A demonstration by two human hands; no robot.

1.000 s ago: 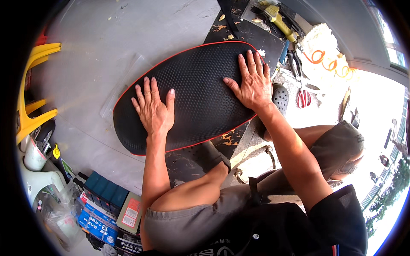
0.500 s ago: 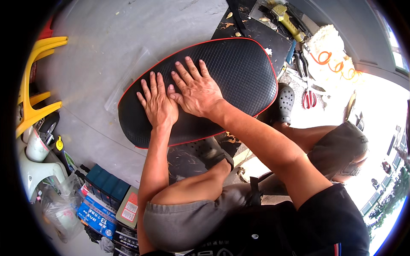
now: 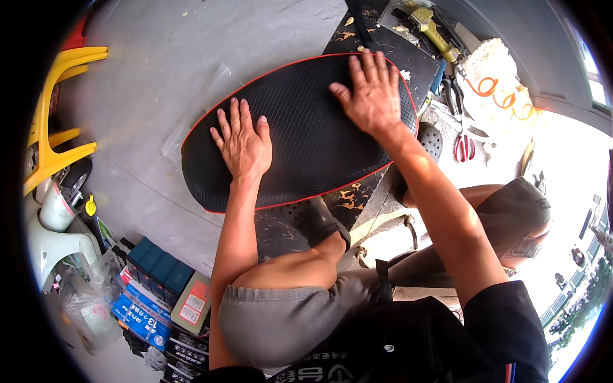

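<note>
Both palms flat, fingers spread, gripping nothing: left hand (image 3: 244, 142) and right hand (image 3: 370, 96) smoothing the black seat cover (image 3: 306, 137) lying on the floor (image 3: 147, 64), next likely pressing outward toward its red-piped edges.

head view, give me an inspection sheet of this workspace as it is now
surface: grey concrete floor, dark stained board under the far end of the seat
job's things: black seat cover with red piping, lying flat
clutter: red-handled scissors, yellow-handled tool, stacked boxes
grippers: left hand and right hand both flat on the seat, fingers spread
cables: coiled orange cord
surroundings: yellow plastic chair, white scooter body
</note>
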